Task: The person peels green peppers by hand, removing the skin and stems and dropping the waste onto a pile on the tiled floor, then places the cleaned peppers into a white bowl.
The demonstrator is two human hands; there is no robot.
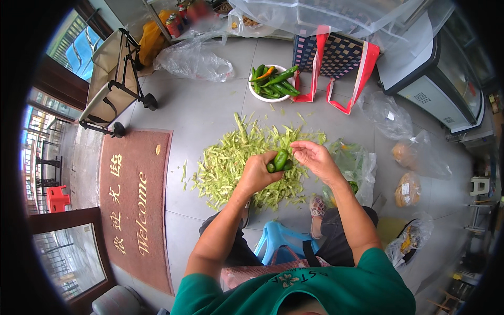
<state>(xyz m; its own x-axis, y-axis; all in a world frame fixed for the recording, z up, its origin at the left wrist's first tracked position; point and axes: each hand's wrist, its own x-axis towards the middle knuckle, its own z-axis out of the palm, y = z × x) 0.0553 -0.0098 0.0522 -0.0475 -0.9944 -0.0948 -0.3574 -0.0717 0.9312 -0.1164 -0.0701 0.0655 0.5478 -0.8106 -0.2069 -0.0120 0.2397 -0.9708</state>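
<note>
Several green peppers [280, 160] are gripped in my left hand [258, 171], above a heap of pale green vegetable peelings [224, 169] on the tiled floor. Just right of the peppers, my right hand [315, 157] is raised with its fingers partly bent; nothing shows in it. A white bowl [256, 91] of long green peppers, one partly orange, stands beyond the heap. Beside my right forearm lies a clear plastic bag [368, 163] with green produce inside. Leafy or stringy detail of the peelings is too small to tell.
A blue plastic stool [271, 240] is between my legs. A brown welcome mat [134, 212] and a folding wagon [114, 78] are at the left. A woven bag [330, 55] with red handles stands beyond the bowl; plastic bags [390, 114] and a glass-fronted cabinet [437, 86] are at the right.
</note>
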